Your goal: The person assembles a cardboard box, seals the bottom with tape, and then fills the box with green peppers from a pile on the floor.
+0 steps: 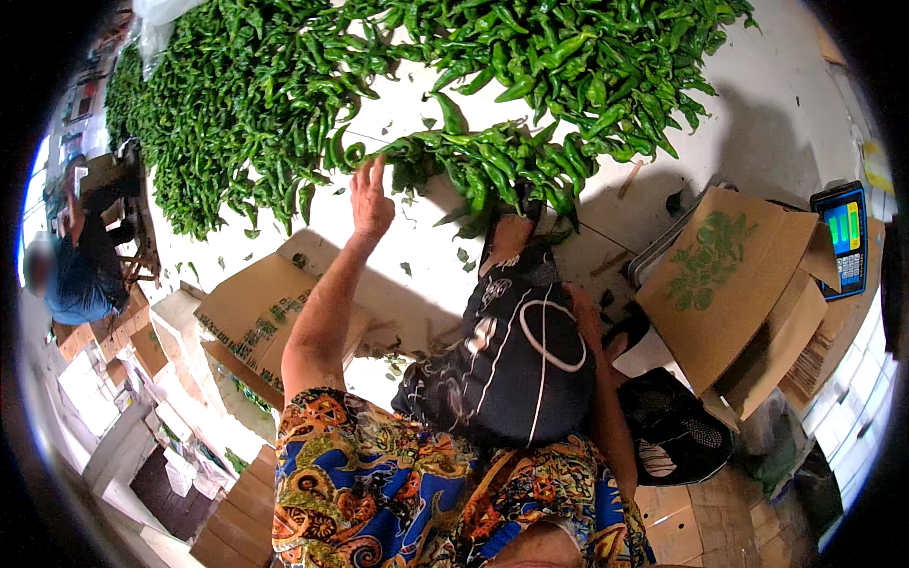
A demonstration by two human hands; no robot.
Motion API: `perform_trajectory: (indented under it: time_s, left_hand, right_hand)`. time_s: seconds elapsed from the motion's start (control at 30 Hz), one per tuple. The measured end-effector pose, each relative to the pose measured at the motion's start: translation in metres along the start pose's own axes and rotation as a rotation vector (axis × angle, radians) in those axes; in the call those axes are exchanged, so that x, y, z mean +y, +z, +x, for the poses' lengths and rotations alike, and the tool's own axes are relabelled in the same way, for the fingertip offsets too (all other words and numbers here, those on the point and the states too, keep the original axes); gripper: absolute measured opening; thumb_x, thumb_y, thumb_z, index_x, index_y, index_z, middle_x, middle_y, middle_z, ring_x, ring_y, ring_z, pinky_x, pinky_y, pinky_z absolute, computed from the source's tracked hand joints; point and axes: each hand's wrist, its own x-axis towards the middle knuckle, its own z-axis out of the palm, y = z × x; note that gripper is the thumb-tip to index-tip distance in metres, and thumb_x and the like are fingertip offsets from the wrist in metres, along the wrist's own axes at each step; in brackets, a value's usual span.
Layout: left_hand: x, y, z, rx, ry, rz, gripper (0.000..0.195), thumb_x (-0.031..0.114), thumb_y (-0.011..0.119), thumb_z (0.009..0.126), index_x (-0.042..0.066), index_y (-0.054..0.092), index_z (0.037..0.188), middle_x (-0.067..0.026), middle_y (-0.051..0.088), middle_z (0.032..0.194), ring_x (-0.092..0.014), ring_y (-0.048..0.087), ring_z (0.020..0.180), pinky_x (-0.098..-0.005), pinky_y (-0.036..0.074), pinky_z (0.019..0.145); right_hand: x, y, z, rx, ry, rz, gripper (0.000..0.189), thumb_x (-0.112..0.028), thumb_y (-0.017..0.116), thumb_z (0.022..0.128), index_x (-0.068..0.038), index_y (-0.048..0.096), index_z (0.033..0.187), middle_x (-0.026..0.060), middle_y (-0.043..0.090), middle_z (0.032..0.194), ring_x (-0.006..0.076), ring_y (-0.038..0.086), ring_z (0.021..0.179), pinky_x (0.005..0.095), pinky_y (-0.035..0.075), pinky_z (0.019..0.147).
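A large spread of green peppers (241, 106) covers the upper left of the pale floor, with another heap (603, 64) at the upper right. A smaller group of peppers (497, 160) lies between them, close to my foot. My left hand (373, 202) is stretched forward at the near edge of this group, fingers extended beside a curled pepper (353, 153); no pepper shows in its grasp. The forearm of my right arm runs down beside my knee, and that hand is mostly hidden near the leg, so what it does cannot be told.
An open cardboard box (263, 305) stands at left, another (724, 277) at right beside a scale with a lit display (845, 227). A black bag (675, 433) lies by my right side. Another person (85, 284) sits at far left. Loose leaves are scattered over the floor.
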Motion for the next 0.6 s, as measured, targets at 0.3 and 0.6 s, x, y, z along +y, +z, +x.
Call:
perform_trajectory:
  time_s: [0.3, 0.6]
  left_hand:
    - [-0.051, 0.019, 0.059, -0.223, 0.133, 0.202, 0.093, -0.003, 0.066, 0.079, 0.036, 0.030, 0.156, -0.0103, 0.055, 0.117, -0.029, 0.054, 0.110, -0.0570, 0.037, 0.097]
    - [0.029, 0.055, 0.014, -0.383, -0.341, -0.872, 0.052, 0.001, 0.063, 0.090, 0.002, 0.044, 0.138, -0.0173, 0.062, 0.120, -0.021, 0.064, 0.098, -0.0326, 0.055, 0.084]
  right_hand:
    - [0.025, 0.005, 0.096, 0.191, 0.034, -0.092, 0.058, -0.021, 0.069, 0.091, 0.002, 0.046, 0.139, 0.0303, 0.047, 0.139, 0.0446, 0.048, 0.127, 0.0532, 0.039, 0.105]
    - [-0.034, 0.005, 0.197, 0.286, -0.227, -0.420, 0.105, -0.009, 0.084, 0.073, -0.009, 0.021, 0.157, 0.0253, 0.042, 0.142, 0.0439, 0.041, 0.131, 0.0520, 0.036, 0.108]
